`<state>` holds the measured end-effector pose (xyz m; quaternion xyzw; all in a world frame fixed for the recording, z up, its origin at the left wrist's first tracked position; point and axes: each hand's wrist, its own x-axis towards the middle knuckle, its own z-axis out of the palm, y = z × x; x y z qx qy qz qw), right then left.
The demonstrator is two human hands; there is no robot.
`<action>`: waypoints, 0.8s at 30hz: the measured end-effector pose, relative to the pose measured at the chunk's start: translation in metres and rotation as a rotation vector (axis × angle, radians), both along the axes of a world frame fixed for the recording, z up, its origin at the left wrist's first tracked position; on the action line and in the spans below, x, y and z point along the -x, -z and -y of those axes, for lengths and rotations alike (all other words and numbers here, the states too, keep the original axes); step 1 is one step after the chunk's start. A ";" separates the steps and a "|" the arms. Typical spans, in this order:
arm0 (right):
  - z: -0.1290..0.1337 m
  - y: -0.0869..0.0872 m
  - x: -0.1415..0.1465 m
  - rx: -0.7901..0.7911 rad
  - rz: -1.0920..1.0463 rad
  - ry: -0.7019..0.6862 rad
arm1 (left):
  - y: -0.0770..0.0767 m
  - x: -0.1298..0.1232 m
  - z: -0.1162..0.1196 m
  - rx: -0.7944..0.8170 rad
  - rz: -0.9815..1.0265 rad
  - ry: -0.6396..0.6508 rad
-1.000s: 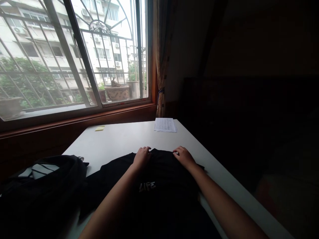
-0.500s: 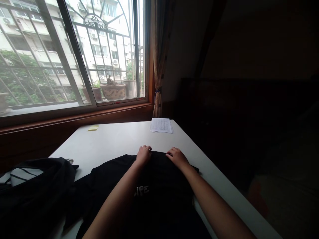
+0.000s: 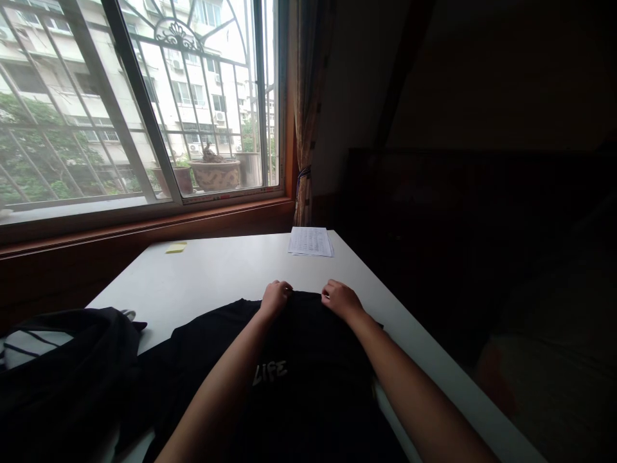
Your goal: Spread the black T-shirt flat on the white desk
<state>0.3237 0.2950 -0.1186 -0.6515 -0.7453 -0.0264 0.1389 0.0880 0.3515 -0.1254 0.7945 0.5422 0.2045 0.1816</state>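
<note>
A black T-shirt (image 3: 308, 341) with pale lettering that reads "Life" lies spread over the white table (image 3: 216, 267). At its far edge my left hand (image 3: 276, 299) pinches the cloth, fingers curled over the border. A short way to the right, my right hand (image 3: 341, 298) grips the same edge between thumb and fingers. The stretch of edge between both hands is fairly straight. My forearms cover parts of the shirt, and its near end runs into shadow at the bottom of the view.
Dark clothing (image 3: 96, 347) with a striped piece lies heaped at the left. Printed papers (image 3: 311, 242) rest at the table's far end, and yellow sticky notes (image 3: 176, 247) near the far left corner. Beyond stand a barred window (image 3: 193, 96) and a tied curtain (image 3: 303, 186).
My right hand has risen slightly at the shirt's edge, its fingers closing on the cloth. More of the lettering shows beside my left forearm. The view has shifted a little.
</note>
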 end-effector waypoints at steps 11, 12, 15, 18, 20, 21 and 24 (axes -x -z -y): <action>-0.012 0.028 -0.003 -0.060 -0.087 0.060 | -0.001 -0.012 0.008 -0.038 -0.125 -0.112; -0.012 0.031 -0.003 -0.075 -0.091 0.062 | -0.001 -0.013 0.009 -0.043 -0.140 -0.124; -0.011 0.041 -0.006 -0.115 -0.112 0.064 | -0.001 -0.017 0.011 -0.060 -0.180 -0.157; -0.012 0.049 -0.014 -0.141 -0.144 0.056 | 0.001 -0.019 0.014 -0.091 -0.207 -0.176; -0.012 0.051 -0.022 -0.156 -0.167 0.045 | 0.002 -0.020 0.016 -0.120 -0.218 -0.178; -0.011 0.051 -0.027 -0.163 -0.178 0.039 | 0.002 -0.019 0.017 -0.135 -0.222 -0.175; -0.008 0.050 -0.041 -0.188 -0.208 0.031 | 0.002 -0.018 0.018 -0.178 -0.222 -0.163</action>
